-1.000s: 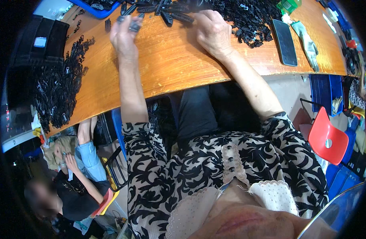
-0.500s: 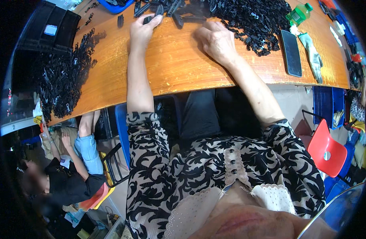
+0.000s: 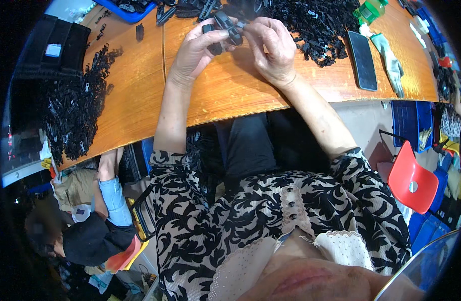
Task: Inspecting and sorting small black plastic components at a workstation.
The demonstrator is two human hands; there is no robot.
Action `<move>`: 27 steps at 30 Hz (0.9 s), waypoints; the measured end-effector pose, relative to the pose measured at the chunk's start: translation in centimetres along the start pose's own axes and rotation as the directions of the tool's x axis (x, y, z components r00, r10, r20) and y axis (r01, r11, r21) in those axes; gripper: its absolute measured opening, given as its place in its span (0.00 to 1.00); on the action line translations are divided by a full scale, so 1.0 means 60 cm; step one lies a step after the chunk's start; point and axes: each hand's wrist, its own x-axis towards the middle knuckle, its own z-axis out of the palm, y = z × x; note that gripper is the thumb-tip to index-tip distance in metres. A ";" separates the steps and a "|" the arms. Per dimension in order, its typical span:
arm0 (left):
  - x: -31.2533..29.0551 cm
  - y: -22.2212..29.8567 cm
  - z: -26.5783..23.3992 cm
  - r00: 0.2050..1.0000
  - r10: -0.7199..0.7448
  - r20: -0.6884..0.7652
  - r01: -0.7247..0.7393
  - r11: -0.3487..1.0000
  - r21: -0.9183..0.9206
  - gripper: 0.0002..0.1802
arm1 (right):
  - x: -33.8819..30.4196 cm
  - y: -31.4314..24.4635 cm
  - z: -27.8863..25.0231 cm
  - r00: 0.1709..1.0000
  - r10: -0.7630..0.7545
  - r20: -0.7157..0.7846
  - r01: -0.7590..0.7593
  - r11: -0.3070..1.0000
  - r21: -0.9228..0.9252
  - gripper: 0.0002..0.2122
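Note:
My left hand [image 3: 194, 54] is raised over the wooden table and closed on black plastic parts. A long dark part [image 3: 227, 27] sticks out past its fingertips, and a second black part [image 3: 212, 39] lies between its fingers and palm. Close by on the right, my right hand [image 3: 271, 50] is closed, with thumb and forefinger pinched at the far end of the long part. Whatever small thing is in that pinch is too blurred to make out. Behind the hands lie more long black plastic parts [image 3: 190, 9].
A heap of small black pieces [image 3: 315, 30] spreads at the far right; another black heap [image 3: 72, 113] covers the left edge. A phone [image 3: 362, 61], a glove [image 3: 389, 62] and a green bottle [image 3: 371, 10] lie right. A blue tray [image 3: 132, 16] stands far left. Another person [image 3: 97, 236] sits lower left.
My left hand has turned palm upward and come right and nearer, holding the black parts. My right hand has lifted off the table and met it.

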 end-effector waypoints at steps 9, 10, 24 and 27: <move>0.002 -0.017 0.008 0.999 -0.039 -0.013 0.040 0.996 0.084 0.21 | 0.000 0.001 0.000 0.998 -0.062 -0.024 0.062 0.998 -0.025 0.13; 0.003 -0.018 0.008 0.999 -0.039 -0.013 0.040 0.996 0.084 0.21 | 0.000 0.003 -0.001 0.997 -0.070 -0.011 0.070 0.997 -0.040 0.13; 0.001 -0.012 -0.001 0.982 0.083 -0.169 -0.037 0.965 0.261 0.13 | -0.006 -0.033 0.006 0.918 -0.101 0.383 0.202 0.951 -0.235 0.19; 0.001 -0.002 -0.004 0.954 0.084 -0.289 0.012 0.949 0.315 0.13 | -0.015 -0.030 0.015 0.900 -0.078 0.429 0.183 0.961 -0.208 0.21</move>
